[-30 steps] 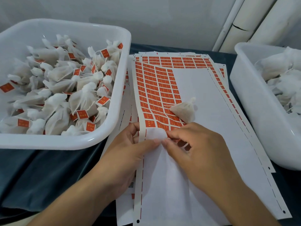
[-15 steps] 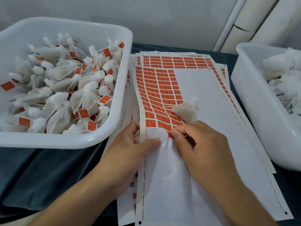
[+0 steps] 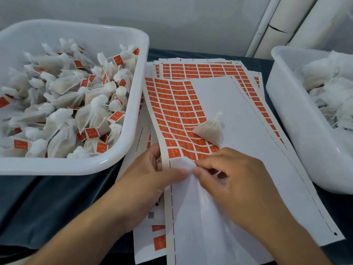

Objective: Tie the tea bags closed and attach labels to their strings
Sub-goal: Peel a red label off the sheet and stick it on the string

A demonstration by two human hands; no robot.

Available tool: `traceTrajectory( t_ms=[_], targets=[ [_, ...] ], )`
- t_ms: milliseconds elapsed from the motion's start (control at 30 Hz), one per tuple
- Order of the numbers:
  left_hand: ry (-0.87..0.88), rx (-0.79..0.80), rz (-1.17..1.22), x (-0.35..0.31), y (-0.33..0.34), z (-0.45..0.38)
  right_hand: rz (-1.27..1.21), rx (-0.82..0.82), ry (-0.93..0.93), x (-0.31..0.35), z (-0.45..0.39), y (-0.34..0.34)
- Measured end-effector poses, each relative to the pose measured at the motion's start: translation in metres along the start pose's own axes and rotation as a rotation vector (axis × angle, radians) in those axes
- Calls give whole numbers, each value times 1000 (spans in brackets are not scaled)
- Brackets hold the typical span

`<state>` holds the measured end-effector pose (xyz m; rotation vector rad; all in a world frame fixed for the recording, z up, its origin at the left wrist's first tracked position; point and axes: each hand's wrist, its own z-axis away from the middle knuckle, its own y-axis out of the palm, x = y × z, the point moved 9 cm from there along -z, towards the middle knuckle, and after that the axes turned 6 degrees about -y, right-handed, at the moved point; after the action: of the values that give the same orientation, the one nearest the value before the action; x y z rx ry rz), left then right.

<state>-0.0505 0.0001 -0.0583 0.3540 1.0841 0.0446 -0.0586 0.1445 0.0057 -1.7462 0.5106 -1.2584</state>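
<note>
Both hands are working at the near end of the top label sheet (image 3: 238,131) right now. The left hand (image 3: 152,180) is gripping the sheet's left edge, thumb lying flat across the white backing and the other fingers tucked under the paper. The right hand (image 3: 235,178) is curling in with thumb and forefinger pinching at the lowest row of orange labels (image 3: 181,119), right where the printed block is ending and the bare backing is starting. Can't really tell if a label is actually lifting off yet, the fingertips are covering that spot.

One tied tea bag (image 3: 212,129) is sitting on the sheet just beyond the right hand, knotted top pointing away, half on the orange labels and half on the blank part. What looks like its string is running in under the right fingers, though it's blurry.

Containers: the big white tub on the left (image 3: 122,150) is holding a heap of tied tea bags (image 3: 63,111), loads of them showing little orange tags. The white tub on the right (image 3: 298,134) is holding more white bags (image 3: 328,92), no orange showing on those.

More label sheets (image 3: 202,68) are stacking underneath the top one, all lying on a dark cloth (image 3: 47,203).
</note>
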Motion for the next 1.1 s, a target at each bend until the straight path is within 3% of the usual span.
traceTrajectory(
  t_ms=[433, 600, 767, 1100],
  targets=[
    [40, -169, -177, -11, -8, 10, -60, -79, 90, -13, -6, 1],
    [-43, -87, -37, -5, -4, 9, -168, -9, 16, -5, 0, -1],
    [-99, 47, 63, -2, 5, 11, -101, 15, -25, -1, 2, 0],
    [-8, -40, 58, 0, 4, 13, -51, -84, -69, 7, 2, -6]
  ],
)
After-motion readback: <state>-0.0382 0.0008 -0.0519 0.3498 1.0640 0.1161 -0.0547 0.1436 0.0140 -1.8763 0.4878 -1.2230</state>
